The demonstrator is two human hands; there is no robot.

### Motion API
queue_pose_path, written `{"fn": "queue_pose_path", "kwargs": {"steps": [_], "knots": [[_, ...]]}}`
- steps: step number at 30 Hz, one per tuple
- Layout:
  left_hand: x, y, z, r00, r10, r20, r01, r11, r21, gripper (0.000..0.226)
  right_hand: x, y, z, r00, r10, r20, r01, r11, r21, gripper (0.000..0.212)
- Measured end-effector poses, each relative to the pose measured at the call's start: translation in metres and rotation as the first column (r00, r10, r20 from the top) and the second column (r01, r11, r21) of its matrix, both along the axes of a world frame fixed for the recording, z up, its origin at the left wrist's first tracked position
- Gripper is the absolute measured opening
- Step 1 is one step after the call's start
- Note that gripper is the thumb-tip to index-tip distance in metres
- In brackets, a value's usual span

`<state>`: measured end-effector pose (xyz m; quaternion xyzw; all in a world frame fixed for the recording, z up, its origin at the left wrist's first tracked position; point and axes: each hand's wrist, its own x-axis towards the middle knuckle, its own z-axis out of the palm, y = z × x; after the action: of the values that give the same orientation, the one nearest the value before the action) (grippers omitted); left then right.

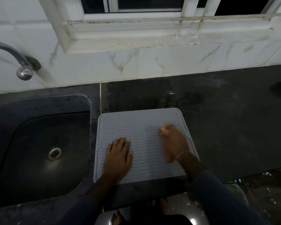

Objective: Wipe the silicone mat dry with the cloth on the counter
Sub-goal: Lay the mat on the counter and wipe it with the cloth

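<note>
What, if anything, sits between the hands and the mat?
Nothing visible. The left hand lies flat on the silicone mat, and the blurred right hand is over its right half. The mat's surface shows no objects on it. No cloth can be made out in either hand or on the counter.

Both your hands are on the mat (141, 127), just right of the sink (39, 143).
Your left hand (118, 157) lies flat, fingers spread, on the mat's sink-side half; your right hand (173, 142) is blurred over the far half, its grip unreadable. The tap (23, 69) hangs behind the sink.
</note>
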<state>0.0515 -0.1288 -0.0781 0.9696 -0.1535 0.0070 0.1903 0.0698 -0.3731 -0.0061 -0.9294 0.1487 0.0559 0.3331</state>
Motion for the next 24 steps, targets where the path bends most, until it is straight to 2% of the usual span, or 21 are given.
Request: {"fn": "queue_pose_path", "kwargs": {"steps": [1,3,5,9,12,14,15,17,19,22,24], "knots": [[0.000,0.000,0.000,1.000,0.001,-0.001,-0.001,1.000,0.000,0.055,0.000,0.027,-0.001,0.997,0.077,0.029,-0.078,0.997,0.021,0.016],[0.000,0.000,0.000,1.000,-0.002,0.006,0.002,1.000,-0.003,0.054,-0.003,0.074,-0.006,0.977,0.215,0.015,-0.215,0.974,0.066,0.027],[0.000,0.000,0.000,1.000,-0.003,0.017,0.003,1.000,-0.003,0.054,-0.006,0.092,-0.010,0.965,0.259,-0.026,-0.258,0.965,0.039,0.038],[0.000,0.001,-0.001,1.000,-0.011,0.004,0.011,1.000,0.000,0.057,-0.002,0.025,-0.007,0.996,0.064,-0.064,-0.065,0.998,-0.012,0.033],[0.000,0.001,0.000,1.000,-0.010,0.013,0.011,1.000,-0.021,0.056,0.004,-0.045,-0.008,0.978,-0.157,-0.136,0.136,0.980,-0.148,0.048],[0.000,0.001,0.001,1.000,-0.006,0.014,0.006,1.000,-0.021,0.056,0.007,-0.060,-0.010,0.960,-0.234,-0.156,0.199,0.956,-0.215,0.055],[0.000,0.000,0.001,1.000,-0.006,0.013,0.006,1.000,-0.019,0.056,0.008,-0.054,-0.009,0.961,-0.238,-0.142,0.208,0.958,-0.197,0.052],[0.000,0.000,0.001,1.000,-0.002,0.013,0.002,1.000,-0.019,0.056,0.005,-0.023,-0.007,0.986,-0.148,-0.078,0.142,0.987,-0.077,0.037],[0.000,0.000,0.001,1.000,0.001,0.009,-0.001,1.000,-0.019,0.056,-0.003,0.021,-0.009,0.999,0.017,-0.031,-0.017,1.000,-0.005,0.029],[0.000,0.000,0.001,1.000,0.015,0.009,-0.015,1.000,-0.023,0.054,-0.016,0.067,-0.021,0.980,0.193,-0.051,-0.194,0.981,-0.009,0.045],[0.000,0.001,0.003,1.000,0.021,-0.003,-0.021,1.000,-0.022,0.052,-0.016,0.059,-0.022,0.986,0.151,-0.066,-0.151,0.988,0.006,0.052]]}}
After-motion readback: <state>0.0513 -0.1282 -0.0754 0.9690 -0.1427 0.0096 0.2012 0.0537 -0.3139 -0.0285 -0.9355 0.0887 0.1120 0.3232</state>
